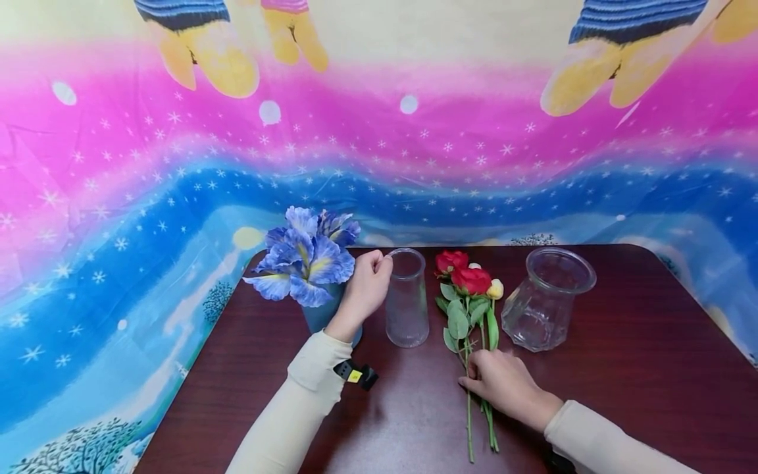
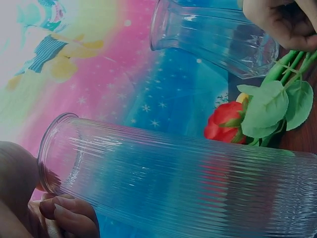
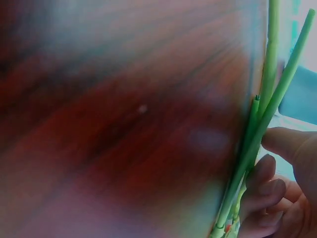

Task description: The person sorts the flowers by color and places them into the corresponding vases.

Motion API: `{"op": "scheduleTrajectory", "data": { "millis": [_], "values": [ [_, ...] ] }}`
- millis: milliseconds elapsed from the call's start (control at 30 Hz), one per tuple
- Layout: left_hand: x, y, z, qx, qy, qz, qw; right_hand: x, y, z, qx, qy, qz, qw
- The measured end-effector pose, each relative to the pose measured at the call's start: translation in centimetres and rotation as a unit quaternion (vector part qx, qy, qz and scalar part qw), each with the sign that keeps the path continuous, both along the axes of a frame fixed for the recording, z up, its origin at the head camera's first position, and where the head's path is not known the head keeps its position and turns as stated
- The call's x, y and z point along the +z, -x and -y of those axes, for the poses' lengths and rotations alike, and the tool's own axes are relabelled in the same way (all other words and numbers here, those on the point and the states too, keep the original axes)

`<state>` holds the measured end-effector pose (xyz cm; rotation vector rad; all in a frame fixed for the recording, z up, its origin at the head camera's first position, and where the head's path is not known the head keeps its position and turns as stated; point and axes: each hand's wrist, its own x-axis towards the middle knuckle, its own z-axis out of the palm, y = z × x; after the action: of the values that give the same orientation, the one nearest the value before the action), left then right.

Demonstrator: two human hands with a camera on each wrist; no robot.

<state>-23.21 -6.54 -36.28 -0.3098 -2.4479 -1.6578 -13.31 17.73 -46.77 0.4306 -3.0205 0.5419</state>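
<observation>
My left hand (image 1: 367, 286) pinches the rim of a tall ribbed glass vase (image 1: 407, 316), which stands upright in the middle of the table. In the left wrist view, thumb and curled fingers meet at the rim of this ribbed vase (image 2: 148, 168). To the right lies a bunch of red roses (image 1: 472, 281) with green leaves and small pale yellow buds. Across its lower part, my right hand (image 1: 506, 382) grips the stems. Thumb and fingertips close around the green stems (image 3: 277, 89) in the right wrist view, with the cut ends showing.
Purple-blue irises (image 1: 308, 260) stand in a blue-grey vase (image 1: 320, 316) just left of my left wrist. A wide-mouthed faceted glass vase (image 1: 539, 322) stands right of the roses. The dark brown table (image 1: 639, 355) ends at a printed cloth backdrop (image 1: 414, 151).
</observation>
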Motion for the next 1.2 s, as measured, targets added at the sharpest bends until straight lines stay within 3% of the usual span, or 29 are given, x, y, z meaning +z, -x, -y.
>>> {"op": "scheduleTrajectory", "data": {
  "millis": [400, 600, 767, 900, 1033, 1200],
  "values": [
    [-0.1, 0.0, 0.0, 0.007, 0.005, -0.002, 1.0000, -0.1, 1.6, 0.2, -0.045, 0.019, 0.054, 0.9974],
    [-0.1, 0.0, 0.0, 0.010, 0.009, -0.005, 0.9999, -0.2, 2.2, -0.5, -0.016, 0.075, 0.093, 0.9927],
    [-0.1, 0.0, -0.1, 0.011, 0.011, -0.006, 0.9999, 0.2, 2.5, -1.4, 0.046, 0.151, 0.105, 0.9819],
    [-0.1, 0.0, -0.1, 0.012, 0.011, -0.008, 0.9998, 0.7, 2.5, -1.9, 0.078, 0.214, 0.090, 0.9694],
    [-0.1, 0.0, -0.1, 0.010, 0.011, -0.010, 0.9998, 1.2, 2.4, -1.9, 0.078, 0.266, 0.076, 0.9578],
    [-0.1, 0.0, 0.1, 0.007, 0.007, -0.007, 0.9999, 1.8, 2.2, -1.6, 0.045, 0.284, 0.063, 0.9556]
  ]
}}
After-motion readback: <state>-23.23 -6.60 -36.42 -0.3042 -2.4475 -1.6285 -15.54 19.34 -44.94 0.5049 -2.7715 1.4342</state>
